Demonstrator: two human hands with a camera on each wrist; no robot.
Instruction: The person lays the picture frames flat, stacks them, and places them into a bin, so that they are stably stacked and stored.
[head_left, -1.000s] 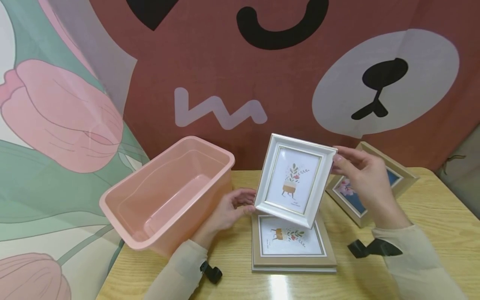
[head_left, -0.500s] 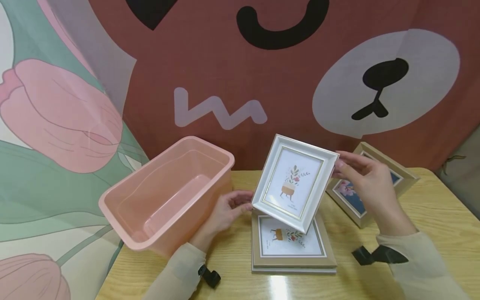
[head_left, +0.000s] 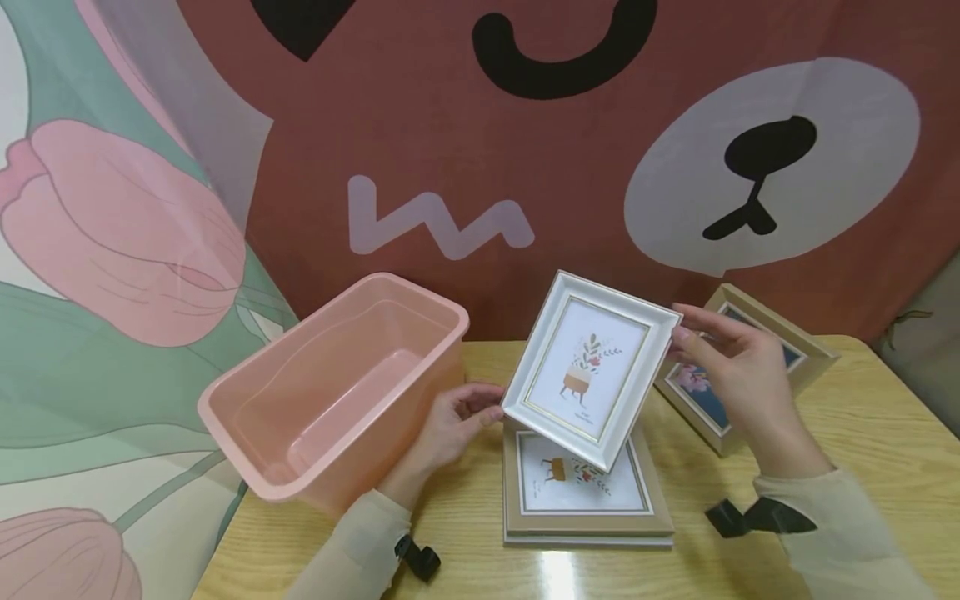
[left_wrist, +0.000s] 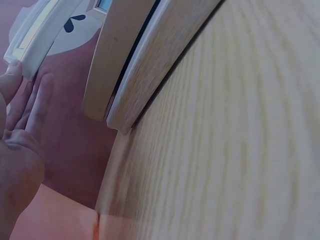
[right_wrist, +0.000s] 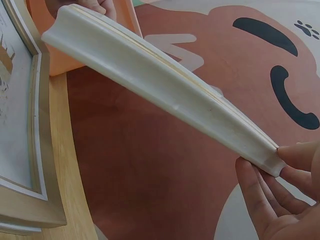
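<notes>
A white picture frame with a plant-pot print is held tilted in the air between both hands. My left hand pinches its lower left corner. At the upper right corner my right hand grips it between thumb and fingers, as the right wrist view also shows along the white frame's edge. Below it on the table lies a tan picture frame with a similar print, stacked on another frame. The white frame covers part of the tan one's top.
A pink plastic tub stands on the wooden table at the left. Behind my right hand, another tan frame with a blossom print leans at an angle. A bear-patterned cloth hangs at the back.
The white frame has turned slightly clockwise in the hands, its bottom corner shifting left and down. My right hand has lowered a little; the other frames and the tub have not moved.
</notes>
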